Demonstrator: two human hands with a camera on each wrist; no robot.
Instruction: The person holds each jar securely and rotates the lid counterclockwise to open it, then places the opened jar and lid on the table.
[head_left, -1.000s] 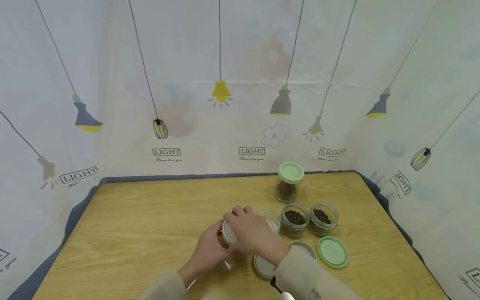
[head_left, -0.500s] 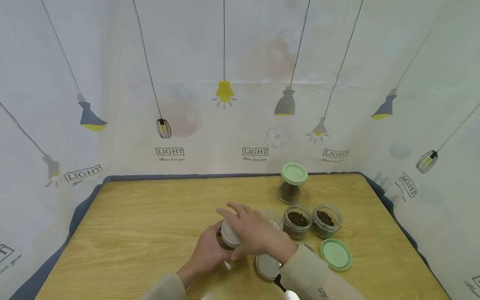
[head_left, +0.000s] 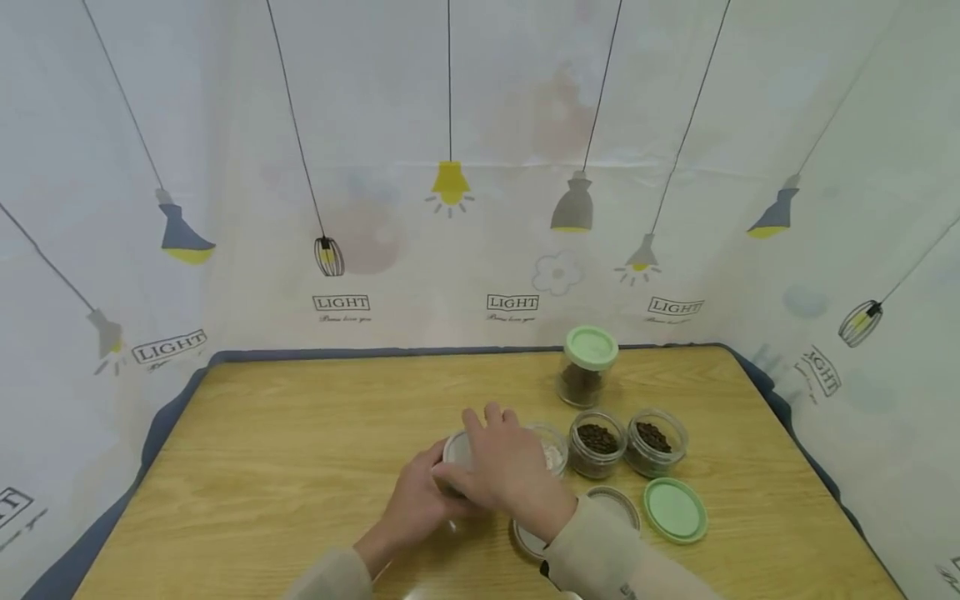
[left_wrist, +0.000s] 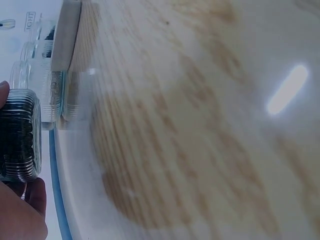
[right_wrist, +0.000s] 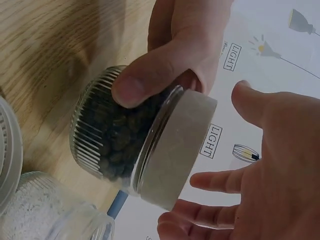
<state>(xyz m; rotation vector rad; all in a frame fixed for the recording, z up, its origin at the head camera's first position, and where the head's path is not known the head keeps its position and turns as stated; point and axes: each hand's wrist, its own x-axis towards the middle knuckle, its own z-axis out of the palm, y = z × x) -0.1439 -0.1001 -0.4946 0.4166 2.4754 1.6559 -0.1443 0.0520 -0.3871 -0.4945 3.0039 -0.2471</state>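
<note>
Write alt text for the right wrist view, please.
A left hand grips a tilted glass jar of dark pieces; a right hand spreads its fingers beside the jar's pale lid. Another glass jar with white contents is partly visible at lower left.

A wood-grain tabletop bears several jars and lids. Toward its back edge stands a glass jar closed with a pale green lid. Nearer stand an open jar of white flakes, partly hidden, and two open jars of dark brown beans. Before these lie a loose green lid and two grey lids, partly covered.
</note>
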